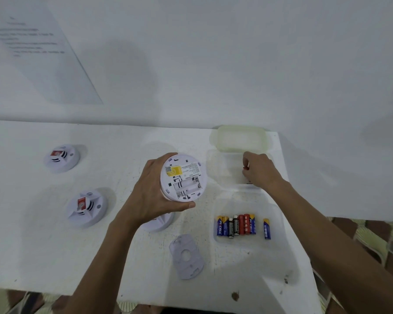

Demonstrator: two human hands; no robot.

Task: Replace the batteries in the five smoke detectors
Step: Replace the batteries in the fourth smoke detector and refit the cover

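Note:
My left hand (151, 193) grips a white smoke detector (183, 177) above the table, its back turned up with the battery bay open and empty. My right hand (259, 169) reaches into a clear container (216, 168) at the right, fingers pinched; something small and dark shows under the fingers, unclear what. Several AA batteries (236, 225) lie in a second clear tray (279, 225) nearer me. A detached mounting plate (186, 257) lies flat near the front. Two detectors (61, 157) (86, 208) sit at the left, and another detector (159, 223) is partly hidden under my left hand.
A translucent lid (243, 138) lies at the back right by the wall. The white table's (55, 257) right edge runs just past the trays, with patterned floor (372, 241) beyond. A printed sheet (43, 48) hangs on the wall at the left.

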